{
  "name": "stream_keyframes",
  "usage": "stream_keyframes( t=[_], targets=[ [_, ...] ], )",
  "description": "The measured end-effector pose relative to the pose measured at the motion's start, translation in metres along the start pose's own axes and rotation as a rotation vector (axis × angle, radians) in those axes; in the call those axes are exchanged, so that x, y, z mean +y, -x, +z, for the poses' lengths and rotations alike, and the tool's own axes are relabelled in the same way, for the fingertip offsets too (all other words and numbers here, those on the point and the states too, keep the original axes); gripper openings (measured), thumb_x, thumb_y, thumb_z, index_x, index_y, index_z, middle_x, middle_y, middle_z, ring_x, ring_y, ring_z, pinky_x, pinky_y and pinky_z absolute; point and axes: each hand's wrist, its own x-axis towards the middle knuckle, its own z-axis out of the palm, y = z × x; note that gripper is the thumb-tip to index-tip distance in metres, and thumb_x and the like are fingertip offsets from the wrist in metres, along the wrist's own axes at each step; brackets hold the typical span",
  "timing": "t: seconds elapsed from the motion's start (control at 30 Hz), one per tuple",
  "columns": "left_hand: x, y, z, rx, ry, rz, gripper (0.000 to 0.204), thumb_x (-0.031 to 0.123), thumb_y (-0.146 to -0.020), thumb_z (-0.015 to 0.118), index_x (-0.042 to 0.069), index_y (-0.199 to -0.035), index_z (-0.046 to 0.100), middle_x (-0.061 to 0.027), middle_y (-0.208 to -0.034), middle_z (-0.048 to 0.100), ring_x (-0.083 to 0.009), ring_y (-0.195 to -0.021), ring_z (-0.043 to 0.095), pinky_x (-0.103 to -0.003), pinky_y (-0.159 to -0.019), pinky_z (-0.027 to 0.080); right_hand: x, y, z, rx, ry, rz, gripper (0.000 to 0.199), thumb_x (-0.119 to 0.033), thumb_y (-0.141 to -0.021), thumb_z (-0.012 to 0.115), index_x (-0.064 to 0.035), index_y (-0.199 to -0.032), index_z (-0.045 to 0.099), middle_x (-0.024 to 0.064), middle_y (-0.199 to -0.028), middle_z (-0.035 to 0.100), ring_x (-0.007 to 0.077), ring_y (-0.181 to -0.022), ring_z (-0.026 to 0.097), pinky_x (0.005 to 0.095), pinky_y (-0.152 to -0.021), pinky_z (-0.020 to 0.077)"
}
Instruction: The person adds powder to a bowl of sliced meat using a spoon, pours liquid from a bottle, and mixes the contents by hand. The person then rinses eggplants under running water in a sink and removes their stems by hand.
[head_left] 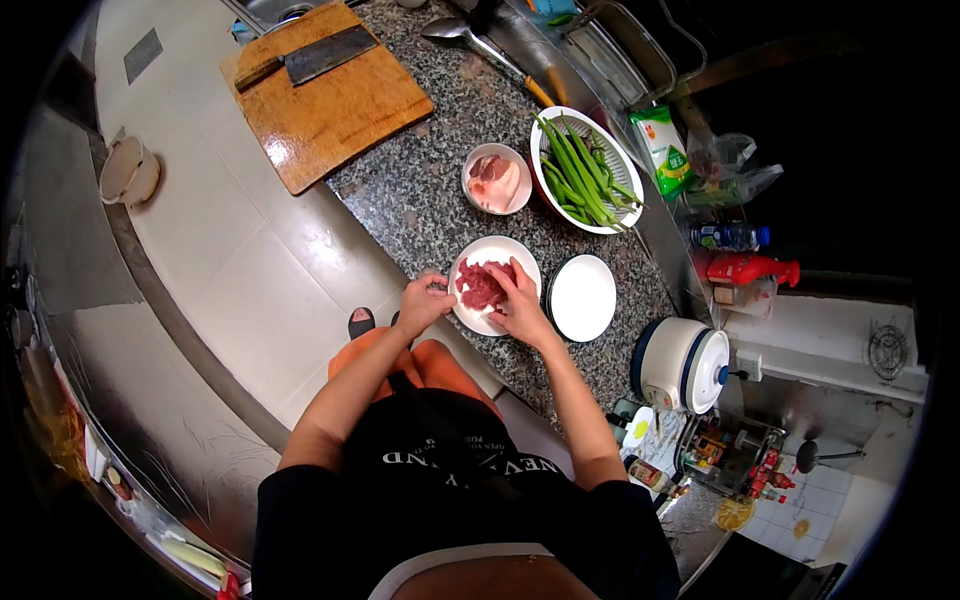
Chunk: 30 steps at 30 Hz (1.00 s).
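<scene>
A white plate (pixel 466 318) near the counter's front edge carries a heap of cut raw red meat (pixel 476 286). At its left rim, my left hand (pixel 424 304) is closed, thumb and fingers pinched on the edge. My right hand (pixel 522 308) reaches over the opposite side, its fingers spread and touching the meat; their tips are partly hidden in it. Just beyond the plate sits a white bowl (pixel 468 184) with a piece of pale, fatty raw meat (pixel 500 184). Right of my right hand lies a white round plate (pixel 584 298).
Green pods (pixel 585 170) fill a white colander (pixel 632 172) at the back. A wooden cutting board (pixel 330 130) with a cleaver (pixel 330 54) lies far left, overhanging the edge. A spatula (pixel 492 52) lies behind. A white cooker (pixel 680 364) stands right, near bottles (pixel 730 236).
</scene>
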Motion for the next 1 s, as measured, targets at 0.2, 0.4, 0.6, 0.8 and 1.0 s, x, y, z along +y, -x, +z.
stream_keyframes(
  t=[0.2, 0.4, 0.6, 0.8, 1.0],
  targets=[
    [-0.001, -0.002, -0.002, -0.055, -0.010, 0.015, 0.031, 0.002, -0.065, 0.061, -0.001, -0.094, 0.050, -0.0085, -0.070, 0.061, -0.0100, -0.054, 0.055, -0.020, -0.050, 0.045, -0.007, -0.022, 0.042, 0.059, 0.200, -0.079, 0.028, -0.015, -0.062, 0.064, -0.0136, -0.089, 0.057, 0.0063, -0.105, 0.048, 0.0302, -0.099, 0.041, 0.0397, -0.090, 0.0284],
    [0.002, 0.001, 0.000, 0.002, 0.013, -0.001, 0.030, 0.003, -0.063, 0.061, -0.003, -0.091, 0.052, -0.0080, -0.065, 0.060, -0.0098, -0.052, 0.054, -0.021, -0.048, 0.044, 0.014, 0.003, 0.001, 0.056, 0.041, -0.051, 0.029, -0.003, -0.066, 0.058, -0.0067, -0.094, 0.056, 0.0111, -0.105, 0.050, 0.0304, -0.094, 0.047, 0.0384, -0.082, 0.0394],
    [0.001, -0.001, 0.002, -0.011, -0.001, -0.001, 0.032, 0.003, -0.063, 0.062, -0.002, -0.092, 0.051, -0.0088, -0.068, 0.060, -0.0101, -0.053, 0.055, -0.021, -0.049, 0.045, 0.010, 0.010, 0.018, 0.027, 0.138, 0.187, 0.062, -0.011, -0.057, 0.070, -0.0136, -0.113, 0.045, 0.0236, -0.114, 0.040, 0.0347, -0.097, 0.047, 0.0396, -0.081, 0.0418],
    [-0.006, -0.006, -0.004, -0.035, -0.006, -0.003, 0.033, 0.002, -0.065, 0.063, -0.002, -0.096, 0.050, -0.0103, -0.073, 0.061, -0.0107, -0.056, 0.056, -0.020, -0.051, 0.047, 0.019, -0.008, 0.018, -0.062, -0.610, 0.491, 0.041, 0.001, -0.066, 0.061, -0.0023, -0.105, 0.050, 0.0106, -0.092, 0.057, 0.0196, -0.076, 0.057, 0.0307, -0.064, 0.0482],
    [-0.013, -0.008, -0.005, -0.047, 0.039, 0.008, 0.032, 0.001, -0.065, 0.062, -0.002, -0.095, 0.050, -0.0098, -0.072, 0.061, -0.0103, -0.056, 0.056, -0.020, -0.050, 0.046, 0.013, 0.014, -0.016, -0.104, -0.492, 0.176, 0.055, 0.002, -0.063, 0.061, -0.0095, -0.115, 0.046, 0.0166, -0.113, 0.044, 0.0246, -0.101, 0.049, 0.0308, -0.085, 0.0400]
  ],
)
